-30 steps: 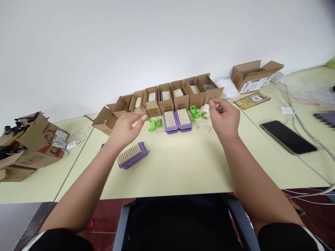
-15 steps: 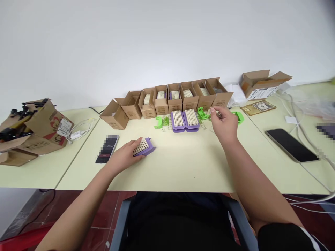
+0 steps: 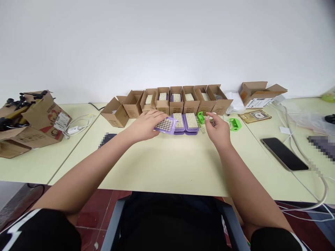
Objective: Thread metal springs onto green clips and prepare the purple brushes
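Observation:
My left hand (image 3: 146, 124) grips a purple brush with pale bristles (image 3: 165, 124), held just above the table beside two more purple brushes (image 3: 186, 121) lying bristles up. My right hand (image 3: 219, 129) is closed in a pinch on a small dark metal piece (image 3: 212, 122) right of those brushes. A green plastic clip (image 3: 201, 117) and a wire spring (image 3: 202, 128) lie between the brushes and my right hand. Another green clip (image 3: 235, 124) sits further right. Behind stands a row of several small open cardboard boxes (image 3: 176, 99), most with a brush inside.
A black phone (image 3: 284, 153) and white cables (image 3: 300, 125) lie at the right, with an open carton (image 3: 258, 94) behind. A second phone (image 3: 106, 139) lies left of my arm. Cardboard boxes with black parts (image 3: 28, 120) and a white charger (image 3: 73, 130) occupy the left table.
My left hand picked the lone purple brush up from the table and carried it right, next to the two brushes. My right hand moved slightly nearer them, still pinched.

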The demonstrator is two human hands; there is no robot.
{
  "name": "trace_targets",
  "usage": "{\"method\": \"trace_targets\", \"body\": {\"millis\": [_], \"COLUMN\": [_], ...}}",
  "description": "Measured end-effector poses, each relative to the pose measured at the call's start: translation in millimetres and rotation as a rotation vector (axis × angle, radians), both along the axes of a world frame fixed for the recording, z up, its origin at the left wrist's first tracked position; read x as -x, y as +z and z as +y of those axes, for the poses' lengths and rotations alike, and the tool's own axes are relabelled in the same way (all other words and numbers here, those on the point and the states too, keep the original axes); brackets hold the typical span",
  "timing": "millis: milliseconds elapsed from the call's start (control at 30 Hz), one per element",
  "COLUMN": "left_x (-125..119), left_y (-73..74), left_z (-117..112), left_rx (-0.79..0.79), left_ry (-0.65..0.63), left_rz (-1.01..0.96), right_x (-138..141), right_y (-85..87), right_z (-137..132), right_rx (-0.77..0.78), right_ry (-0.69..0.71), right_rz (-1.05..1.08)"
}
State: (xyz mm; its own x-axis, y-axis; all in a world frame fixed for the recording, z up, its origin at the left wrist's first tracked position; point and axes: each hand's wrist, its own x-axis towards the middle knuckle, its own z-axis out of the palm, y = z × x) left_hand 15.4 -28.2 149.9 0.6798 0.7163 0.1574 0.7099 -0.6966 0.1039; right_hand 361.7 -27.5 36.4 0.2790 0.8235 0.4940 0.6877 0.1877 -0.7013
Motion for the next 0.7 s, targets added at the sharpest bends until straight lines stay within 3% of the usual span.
{"method": "trace_targets", "body": {"millis": [100, 233, 333, 433, 567, 700], "left_x": [-43, -84, -99, -102, -99, -95], "left_y": [1.7, -8.3, -15.6, -26.9, -59.6, -95.5], "left_z": [31, 65, 87, 106, 111, 88], "left_rx": [0.050, 0.081, 0.104, 0.106, 0.145, 0.189], "left_ry": [-0.046, -0.236, -0.259, -0.211, -0.108, -0.059], "left_rz": [-0.021, -0.026, 0.022, 0.016, -0.182, -0.450], "right_x": [2, 9, 13, 14, 14, 16], "right_y": [-1.1, -7.3, -12.2, -14.4, -15.5, -17.4], "right_z": [1, 6, 9, 11, 14, 20], "right_rx": [0.035, 0.097, 0.155, 0.187, 0.208, 0.184], "right_ry": [0.086, 0.302, 0.378, 0.326, 0.238, 0.238], "right_rz": [-0.041, 0.047, 0.057, -0.023, -0.124, -0.155]}}
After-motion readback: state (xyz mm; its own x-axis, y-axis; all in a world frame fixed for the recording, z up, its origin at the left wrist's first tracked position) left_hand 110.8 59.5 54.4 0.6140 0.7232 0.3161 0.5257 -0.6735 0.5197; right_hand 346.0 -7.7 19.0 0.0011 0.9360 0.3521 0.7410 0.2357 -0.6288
